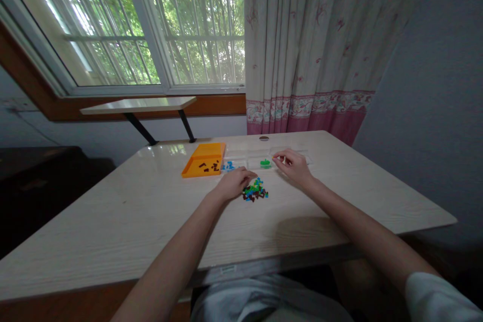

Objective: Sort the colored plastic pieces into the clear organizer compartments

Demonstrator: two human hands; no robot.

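Note:
A small heap of green, blue, yellow and brown toy building pieces lies on the table. My left hand is at the heap's left edge, its fingers bent together; whatever they pinch, if anything, is hidden. Farther right, my right hand hovers beside a clear plastic tray, thumb and fingertips pinched, and I cannot make out what is between them. Green pieces sit in one tray compartment just left of it. Blue pieces lie in the compartment at the tray's left end.
An open orange box with several dark brown pieces stands left of the tray. A raised shelf on black legs is at the table's back left. Behind the table hang a curtain and a barred window.

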